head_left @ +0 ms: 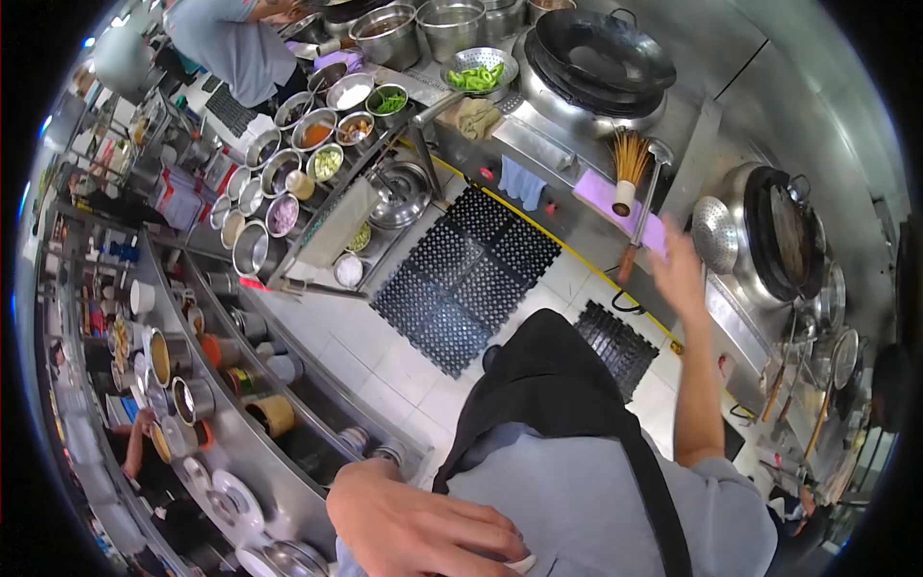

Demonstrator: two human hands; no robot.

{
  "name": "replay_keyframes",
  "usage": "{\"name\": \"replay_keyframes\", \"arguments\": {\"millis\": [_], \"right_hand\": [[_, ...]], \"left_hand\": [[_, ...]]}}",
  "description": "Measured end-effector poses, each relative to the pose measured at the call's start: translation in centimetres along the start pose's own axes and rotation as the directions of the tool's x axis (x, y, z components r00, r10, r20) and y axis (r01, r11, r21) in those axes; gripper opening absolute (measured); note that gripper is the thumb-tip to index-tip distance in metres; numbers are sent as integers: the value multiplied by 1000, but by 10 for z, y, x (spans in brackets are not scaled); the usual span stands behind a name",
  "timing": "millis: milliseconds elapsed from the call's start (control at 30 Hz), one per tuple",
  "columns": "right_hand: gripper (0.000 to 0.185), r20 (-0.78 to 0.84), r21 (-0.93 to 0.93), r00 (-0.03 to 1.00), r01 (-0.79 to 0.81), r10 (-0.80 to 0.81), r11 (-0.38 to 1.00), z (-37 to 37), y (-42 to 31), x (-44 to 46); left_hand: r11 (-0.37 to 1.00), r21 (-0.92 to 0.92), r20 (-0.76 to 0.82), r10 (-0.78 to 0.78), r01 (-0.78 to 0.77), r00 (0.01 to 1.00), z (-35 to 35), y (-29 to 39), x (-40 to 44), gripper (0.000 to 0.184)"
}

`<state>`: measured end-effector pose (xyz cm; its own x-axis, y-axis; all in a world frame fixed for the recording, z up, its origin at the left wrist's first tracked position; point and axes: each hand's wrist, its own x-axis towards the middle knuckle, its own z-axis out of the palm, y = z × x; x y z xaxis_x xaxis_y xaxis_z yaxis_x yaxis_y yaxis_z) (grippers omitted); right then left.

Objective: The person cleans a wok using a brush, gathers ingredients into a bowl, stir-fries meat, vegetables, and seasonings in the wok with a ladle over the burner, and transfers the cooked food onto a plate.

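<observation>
The right hand (680,274) is raised beside the stove surface, its blurred fingers extended and apart, just beside a wooden-handled ladle (642,218) — which lies across a lilac cloth (594,191) near a bamboo brush (630,171). The left hand (423,524) bends before the grey shirt (577,490); whether its fingers hold anything, I cannot tell.

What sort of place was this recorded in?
Most likely a restaurant kitchen, judging by the large black wok, the bristled wok brush and the colander of sliced green peppers.
</observation>
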<state>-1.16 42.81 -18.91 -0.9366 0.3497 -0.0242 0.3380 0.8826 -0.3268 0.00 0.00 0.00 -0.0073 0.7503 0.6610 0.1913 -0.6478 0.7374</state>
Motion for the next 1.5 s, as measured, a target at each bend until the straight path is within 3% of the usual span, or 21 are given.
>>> {"name": "replay_keyframes", "arguments": {"millis": [100, 167, 200, 267, 333, 400, 467, 567, 633, 667, 733, 800, 900, 1000, 1167, 1267, 1300, 1333, 1367, 1467, 1500], "right_hand": [[78, -137, 191, 990, 56, -30, 980, 170, 97, 16], [77, -84, 399, 975, -158, 208, 903, 206, 98, 33], [73, -44, 496, 940, -273, 338, 824, 212, 93, 39], [65, 62, 657, 831, -451, 552, 604, 214, 80, 70], [46, 99, 767, 778, -456, 620, 450, 210, 85, 88], [30, 152, 808, 742, -474, 654, 350, 185, 69, 95], [24, 93, 857, 740, -400, 666, 324, 170, 43, 97], [25, 28, 915, 763, -280, 645, 291, 147, 27, 121], [28, 72, 903, 821, -294, 566, 313, 115, 17, 156], [33, 23, 900, 846, -250, 533, 357, 94, 1, 182], [36, 19, 932, 911, -165, 411, 322, 65, -31, 239], [39, 46, 955, 957, -126, 287, 268, 43, -70, 306], [46, 143, 965, 986, -159, 90, 210, 27, -129, 418], [20, 182, 930, 983, -173, 3, 325, 46, -181, 549], [14, 174, 715, 984, -151, 35, 683, 118, -248, 719], [12, 373, 837, 924, -372, 80, 401, 139, -258, 771], [10, 614, 787, 786, -617, -76, -18, 142, -240, 791], [8, 551, 800, 823, -568, -139, -192, 113, -247, 772], [17, 574, 544, 696, -718, -430, -435, 120, -222, 786], [44, 393, 545, 769, -636, -504, -547, 87, -202, 735], [49, 359, 261, 677, -734, -643, -627, 65, -204, 710]], "left_hand": [[991, 68, -72, 120, -115, 990, -62, -12, 6, 26], [976, 151, -169, 182, -157, 969, -106, -20, 7, 31], [990, 138, -137, 35, -16, 990, -133, -16, 5, 16], [940, 328, -595, 284, -95, 752, -135, -39, -4, 19], [941, 330, -691, 298, -79, 659, -173, -60, -2, 20], [984, 176, -555, 113, -16, 824, -226, -71, -24, 21], [927, -111, -744, -316, 358, 589, -245, -104, -58, 13], [305, 77, -745, -615, 949, 258, -285, -195, -111, 30], [-329, 344, -683, -730, 880, -5, -276, -271, -186, 36], [-480, 381, -564, -798, 790, -213, -269, -307, -231, 41], [-271, 273, -266, -943, 923, -198, -265, -377, -322, 51], [-61, -236, -301, -945, 970, -133, -242, -435, -398, 44], [-157, -773, -175, -878, 614, -445, -254, -447, -391, 27], [-218, -808, -155, -818, 548, -554, -276, -452, -406, 15], [47, -912, -263, -829, 407, -493, -316, -453, -421, 16], [161, -910, -358, -772, 383, -525, -342, -439, -410, 16], [178, -912, -359, -779, 369, -514, -344, -442, -415, 17], [197, -918, -361, -777, 345, -515, -342, -446, -425, 19], [216, -924, -361, -768, 316, -529, -336, -444, -436, 20], [126, -962, -256, -724, 243, -641, -322, -443, -436, 11], [70, -962, -229, -728, 263, -646, -317, -444, -440, 10]]}}
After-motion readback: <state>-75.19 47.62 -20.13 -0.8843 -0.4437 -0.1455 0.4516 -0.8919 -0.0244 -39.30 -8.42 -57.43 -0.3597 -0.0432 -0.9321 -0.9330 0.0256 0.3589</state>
